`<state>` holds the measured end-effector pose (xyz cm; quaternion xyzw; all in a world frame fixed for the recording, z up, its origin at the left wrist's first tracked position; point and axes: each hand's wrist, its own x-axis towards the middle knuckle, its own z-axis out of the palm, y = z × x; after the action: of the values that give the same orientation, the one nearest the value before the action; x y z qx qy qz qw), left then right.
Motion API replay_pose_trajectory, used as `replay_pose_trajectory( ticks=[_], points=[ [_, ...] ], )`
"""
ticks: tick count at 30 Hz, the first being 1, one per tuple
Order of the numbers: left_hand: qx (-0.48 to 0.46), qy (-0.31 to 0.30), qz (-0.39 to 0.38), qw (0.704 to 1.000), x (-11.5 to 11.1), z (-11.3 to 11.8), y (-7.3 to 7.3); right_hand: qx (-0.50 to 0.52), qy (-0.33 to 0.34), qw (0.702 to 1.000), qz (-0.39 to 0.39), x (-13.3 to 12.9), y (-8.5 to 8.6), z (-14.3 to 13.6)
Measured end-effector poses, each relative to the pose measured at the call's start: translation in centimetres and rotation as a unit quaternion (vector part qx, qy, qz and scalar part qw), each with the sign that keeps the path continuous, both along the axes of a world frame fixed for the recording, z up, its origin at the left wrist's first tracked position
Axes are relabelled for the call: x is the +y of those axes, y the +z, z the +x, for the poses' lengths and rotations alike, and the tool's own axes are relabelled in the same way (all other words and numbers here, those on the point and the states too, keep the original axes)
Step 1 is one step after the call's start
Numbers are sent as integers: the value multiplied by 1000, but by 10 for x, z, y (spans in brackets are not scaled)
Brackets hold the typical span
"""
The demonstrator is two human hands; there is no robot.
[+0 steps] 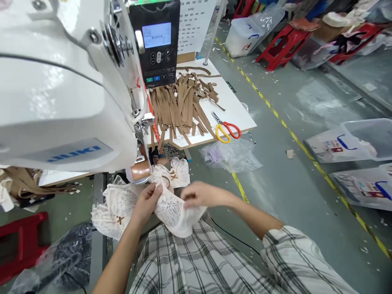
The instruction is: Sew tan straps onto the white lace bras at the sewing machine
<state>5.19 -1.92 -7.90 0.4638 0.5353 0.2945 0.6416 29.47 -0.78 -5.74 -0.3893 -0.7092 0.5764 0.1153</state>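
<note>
A white lace bra (171,210) with moulded cups lies across my lap, just below the sewing machine's arm. My left hand (148,200) is closed on its upper edge, thumb and fingers pinching the lace. Over the right part of the same cup, my right hand (202,194) has curled fingers, blurred by motion; whether they grip the fabric is unclear. More white lace pieces (122,200) with small brown bows hang to the left of my left hand. Another lace cup (180,171) with a brown bow sits beside the machine's copper-coloured post end (141,169).
The white sewing machine (61,102) fills the upper left, with a control panel (156,45) beside it. Brown straps (180,102) and scissors (225,128) with red and yellow handles lie on the white table (241,118). Plastic bins (337,145) and red stools (284,45) stand to the right.
</note>
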Motion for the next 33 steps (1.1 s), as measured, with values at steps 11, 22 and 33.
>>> replay_pose_trajectory(
  ticks=[11,22,33],
  points=[
    [144,-54,92,984,-17,0,55,-222,-306,890,257,202,17,12],
    [134,-17,82,987,-12,-5,59,283,-291,869,-284,74,-3,-10],
    [182,6,167,969,-18,-19,78,326,-142,912,-206,9,31,-57]
  ],
)
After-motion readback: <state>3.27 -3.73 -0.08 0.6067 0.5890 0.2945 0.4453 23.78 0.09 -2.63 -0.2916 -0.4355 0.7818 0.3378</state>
